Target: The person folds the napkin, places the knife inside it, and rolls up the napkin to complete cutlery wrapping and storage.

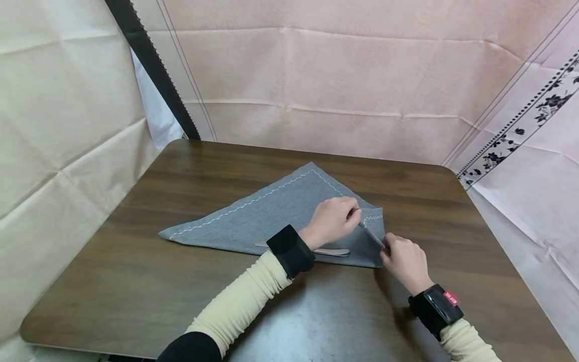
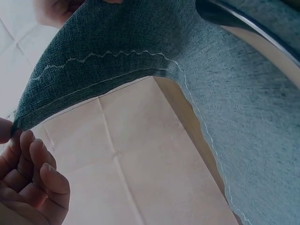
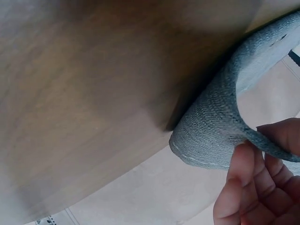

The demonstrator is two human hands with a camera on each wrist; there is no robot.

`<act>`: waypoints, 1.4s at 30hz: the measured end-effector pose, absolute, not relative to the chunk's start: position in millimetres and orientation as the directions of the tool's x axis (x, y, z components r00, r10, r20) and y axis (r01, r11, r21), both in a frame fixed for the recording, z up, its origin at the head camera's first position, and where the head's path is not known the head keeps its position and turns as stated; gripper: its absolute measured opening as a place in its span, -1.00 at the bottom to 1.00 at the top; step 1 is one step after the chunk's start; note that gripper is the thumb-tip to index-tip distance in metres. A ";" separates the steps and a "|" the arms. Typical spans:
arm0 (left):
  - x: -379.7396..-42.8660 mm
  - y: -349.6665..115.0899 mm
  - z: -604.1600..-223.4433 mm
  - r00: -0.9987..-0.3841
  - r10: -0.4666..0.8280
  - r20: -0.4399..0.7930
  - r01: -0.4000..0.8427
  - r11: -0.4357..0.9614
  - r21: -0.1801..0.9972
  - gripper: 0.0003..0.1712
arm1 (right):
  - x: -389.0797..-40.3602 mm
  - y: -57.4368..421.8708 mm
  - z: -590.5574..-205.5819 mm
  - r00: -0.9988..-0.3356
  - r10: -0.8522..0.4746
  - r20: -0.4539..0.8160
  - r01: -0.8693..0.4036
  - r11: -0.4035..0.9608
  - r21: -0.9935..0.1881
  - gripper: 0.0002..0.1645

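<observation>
L hand [image 1: 333,221] is pinching cloth [image 1: 253,213] by a raised edge; R hand [image 1: 404,257] is pinching the same edge nearer the R corner, thumb against fingers. Cloth is lying mid-desk [image 1: 158,301], forming a wide triangle, L tip pointing out, R end standing up betw. the hands. Utensil [image 1: 334,252] is resting on it near the close edge, partly hidden by the wristband [image 1: 291,251]; exact type isn't showing.

Risks, I'd guess: a hard tug dragging cloth, so utensil's sliding off; uneven pull skewing the R fold; a loose pinch letting the edge flop.

Materials: desk is showing brown wood grain w/ rounded corners; cloth is looking soft, blue-grey, woven, w/ pale wavy stitching; utensil's gleaming, slim, smooth metal.
</observation>
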State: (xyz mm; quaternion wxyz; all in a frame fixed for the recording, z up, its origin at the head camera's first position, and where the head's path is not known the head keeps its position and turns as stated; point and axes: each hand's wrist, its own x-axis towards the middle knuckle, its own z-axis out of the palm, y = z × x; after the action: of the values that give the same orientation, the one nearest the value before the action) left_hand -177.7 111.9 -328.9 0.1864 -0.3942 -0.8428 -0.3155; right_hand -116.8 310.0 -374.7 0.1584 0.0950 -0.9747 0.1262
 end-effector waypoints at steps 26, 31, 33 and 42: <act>-178.8 82.4 -329.7 -0.647 0.492 0.583 0.752 0.536 0.383 -0.78 | -122.6 285.8 -376.7 -0.911 -0.205 0.357 -0.289 0.936 -0.199 -0.84; -179.3 76.5 -329.3 -0.643 0.478 0.598 0.753 0.536 0.381 -0.76 | -123.8 280.5 -376.0 -0.906 -0.219 0.363 -0.304 0.932 -0.198 -0.83; -179.7 74.1 -329.4 -0.640 0.475 0.604 0.754 0.537 0.378 -0.76 | -124.3 278.6 -376.0 -0.902 -0.228 0.367 -0.315 0.928 -0.197 -0.83; -181.0 63.4 -329.1 -0.623 0.455 0.637 0.762 0.536 0.363 -0.77 | -125.7 272.1 -377.8 -0.889 -0.260 0.376 -0.347 0.920 -0.183 -0.79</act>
State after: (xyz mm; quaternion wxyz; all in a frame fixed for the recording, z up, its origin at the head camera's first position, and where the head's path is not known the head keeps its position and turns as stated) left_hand -181.0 63.4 -329.1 0.2411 -0.3613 -0.8424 -0.3188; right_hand -125.7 272.1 -377.8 0.1750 0.1574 -0.9640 0.1237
